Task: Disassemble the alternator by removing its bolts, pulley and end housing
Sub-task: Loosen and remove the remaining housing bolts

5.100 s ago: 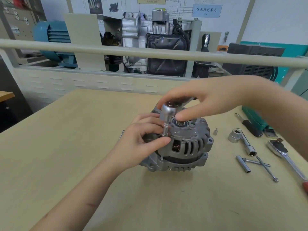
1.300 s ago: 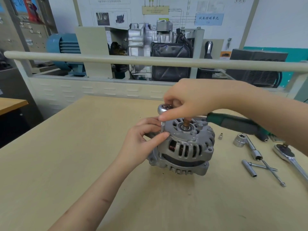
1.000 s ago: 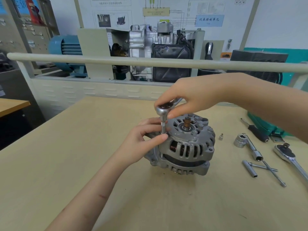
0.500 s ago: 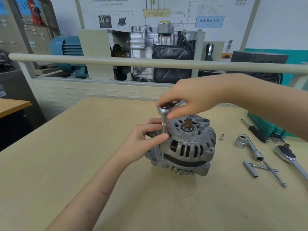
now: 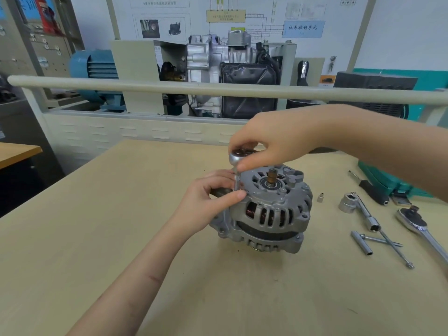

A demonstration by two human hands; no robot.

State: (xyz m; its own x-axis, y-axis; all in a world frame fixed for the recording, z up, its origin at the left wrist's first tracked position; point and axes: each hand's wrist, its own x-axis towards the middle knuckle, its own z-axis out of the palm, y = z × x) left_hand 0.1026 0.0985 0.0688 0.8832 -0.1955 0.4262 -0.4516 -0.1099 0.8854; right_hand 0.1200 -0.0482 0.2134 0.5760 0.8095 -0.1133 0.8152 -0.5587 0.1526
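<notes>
Loosening one of the long through bolts appears to be the step in hand. At the centre of the frame the grey cast-aluminium alternator point(image 5: 266, 212) sits on the pale wooden table point(image 5: 97, 226), shaft end up. The right hand point(image 5: 271, 144) is curled over the round chrome head of a small ratchet point(image 5: 238, 157) — thumb and fingers wrapped around it, the handle hidden beneath the palm. Below it, the left hand point(image 5: 208, 197) pinches the thin steel extension and socket point(image 5: 236, 181) between thumb and forefinger, where it meets the housing's left edge; the bolt head itself cannot be seen.

The next move is judged to call for the socket being kept square on the bolt while the ratchet head is turned, then the freed bolt being lifted straight out.

The ribbed housing shows copper windings through its slots, and a bare brown shaft point(image 5: 272, 177) stands from the central bearing — no pulley is seen on it. At centre right of the frame a large chrome socket on a bar point(image 5: 349, 204) and a heavier ratchet point(image 5: 417, 224) lie on the table.
</notes>
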